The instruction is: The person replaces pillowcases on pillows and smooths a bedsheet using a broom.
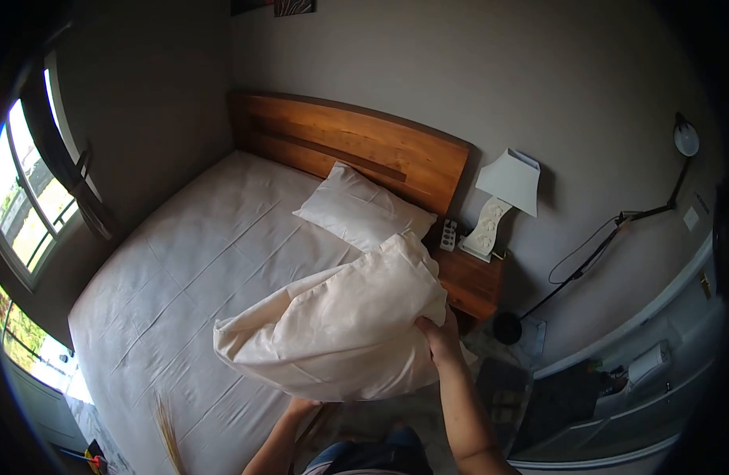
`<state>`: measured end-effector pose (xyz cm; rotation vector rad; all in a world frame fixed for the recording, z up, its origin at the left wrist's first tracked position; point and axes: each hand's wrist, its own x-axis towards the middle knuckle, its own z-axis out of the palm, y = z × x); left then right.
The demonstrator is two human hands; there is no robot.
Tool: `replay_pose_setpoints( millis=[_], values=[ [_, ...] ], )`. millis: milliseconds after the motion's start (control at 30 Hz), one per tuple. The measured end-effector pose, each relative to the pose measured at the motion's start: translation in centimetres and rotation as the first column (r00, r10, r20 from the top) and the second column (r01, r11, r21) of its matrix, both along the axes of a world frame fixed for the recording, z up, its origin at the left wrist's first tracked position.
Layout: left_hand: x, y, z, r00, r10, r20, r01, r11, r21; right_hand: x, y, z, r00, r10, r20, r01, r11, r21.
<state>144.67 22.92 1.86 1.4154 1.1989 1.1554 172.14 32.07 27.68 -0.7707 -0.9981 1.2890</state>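
Note:
A cream pillow (349, 317) in a loose, creased case is in front of me, above the near right part of the bed. My right hand (440, 334) is closed on the pillow's right side, with the thumb showing on top of the fabric. Below the pillow's lower edge, my left hand (303, 406) shows only in part; its fingers are hidden behind the pillow. Another pillow (364, 207), pale and smooth, lies against the wooden headboard (349, 138). The bed (190, 253) has a light fitted sheet with fold lines.
Right of the bed stands a wooden nightstand (471, 279) with a white lamp (499, 198) and a power strip (448, 236). A black floor lamp (594, 249) leans by the wall. A bundle of thin straw-like bristles (168, 435) lies on the bed's near left. Windows (32, 182) are left.

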Motion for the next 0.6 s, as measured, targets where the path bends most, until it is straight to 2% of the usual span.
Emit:
replay_pose_setpoints(
  millis=[100, 200, 300, 400, 500, 600],
  values=[
    [2.3, 6.1, 1.3, 0.991, 0.109, 0.074, -0.104, 0.992, -0.064, 1.6, 7.6, -0.3, 0.999, 0.007, 0.046, -0.001, 0.993, -0.119],
    [4.3, 10.9, 1.2, 0.963, 0.128, 0.236, -0.059, 0.959, -0.276, 2.3, 15.2, -0.1, 0.994, 0.049, 0.101, -0.045, 0.998, -0.037],
    [8.2, 15.8, 4.0, 0.880, 0.320, 0.350, -0.209, 0.925, -0.318, 3.3, 22.9, 0.5, 0.978, 0.101, 0.181, -0.105, 0.994, 0.008],
    [9.3, 20.5, 3.0, 0.871, 0.369, 0.323, -0.239, 0.894, -0.378, 2.9, 29.5, 0.9, 0.968, 0.068, 0.240, -0.074, 0.997, 0.018],
    [10.8, 26.4, 2.5, 0.789, 0.436, 0.433, -0.298, 0.888, -0.351, 2.5, 36.7, 1.0, 0.960, 0.030, 0.277, -0.060, 0.993, 0.099],
    [11.2, 31.8, 2.9, 0.780, 0.515, 0.355, -0.407, 0.849, -0.336, 2.2, 41.7, 0.9, 0.929, -0.009, 0.369, -0.068, 0.978, 0.196]
  ],
)
